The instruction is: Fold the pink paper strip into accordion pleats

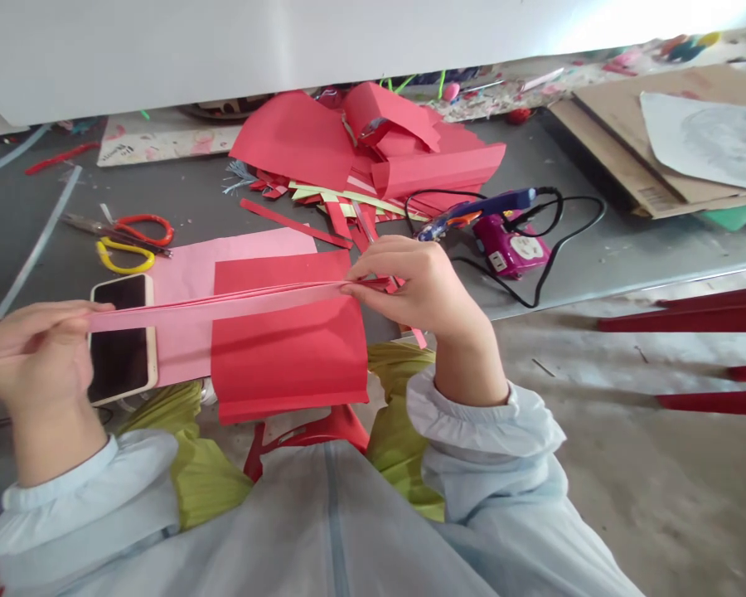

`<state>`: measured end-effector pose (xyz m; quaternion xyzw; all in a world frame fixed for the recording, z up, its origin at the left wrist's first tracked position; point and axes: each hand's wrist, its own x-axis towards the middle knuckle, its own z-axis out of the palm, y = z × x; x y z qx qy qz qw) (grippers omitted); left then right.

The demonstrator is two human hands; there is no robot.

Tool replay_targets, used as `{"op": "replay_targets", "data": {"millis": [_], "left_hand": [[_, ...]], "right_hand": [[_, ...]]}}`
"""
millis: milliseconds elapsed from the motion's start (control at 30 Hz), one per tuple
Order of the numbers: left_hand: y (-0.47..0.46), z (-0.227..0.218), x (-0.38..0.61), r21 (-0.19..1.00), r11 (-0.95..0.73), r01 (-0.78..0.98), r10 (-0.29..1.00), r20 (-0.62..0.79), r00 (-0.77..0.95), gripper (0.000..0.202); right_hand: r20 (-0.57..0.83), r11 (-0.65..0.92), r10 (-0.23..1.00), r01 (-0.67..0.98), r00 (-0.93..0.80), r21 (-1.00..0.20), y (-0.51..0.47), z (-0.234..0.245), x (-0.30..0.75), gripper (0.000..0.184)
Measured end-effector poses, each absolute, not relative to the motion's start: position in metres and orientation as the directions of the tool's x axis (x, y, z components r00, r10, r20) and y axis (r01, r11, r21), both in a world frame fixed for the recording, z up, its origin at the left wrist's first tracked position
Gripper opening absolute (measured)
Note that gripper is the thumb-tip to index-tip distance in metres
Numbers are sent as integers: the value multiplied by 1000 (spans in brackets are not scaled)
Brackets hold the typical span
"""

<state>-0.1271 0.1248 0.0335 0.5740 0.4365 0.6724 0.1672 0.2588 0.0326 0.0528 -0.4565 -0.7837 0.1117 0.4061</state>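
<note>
Long pink paper strips (224, 307), laid together in a thin bundle, stretch between my two hands. My left hand (43, 356) pinches their left end, above a phone (121, 373) with a dark screen. At the other end, my right hand (416, 286) is closed on them between thumb and fingers. Beneath the strips lies a red paper sheet (292, 365), its near edge curling over the table edge. It partly covers a pink paper sheet (180, 356).
Scissors with red and yellow handles (128, 257) lie at the left beside pliers (90, 224). A heap of red paper (298, 141) sits at the back. A blue glue gun (478, 211) and its cord lie by a purple power adapter (511, 245). Cardboard (609, 157) is at the right.
</note>
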Motion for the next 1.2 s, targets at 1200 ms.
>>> {"op": "replay_targets", "data": {"millis": [1200], "left_hand": [[89,34,-58,474,-807,353,572,778,262,20]], "right_hand": [[603,619,729,687,-323,-381,48,50,207,23]]}}
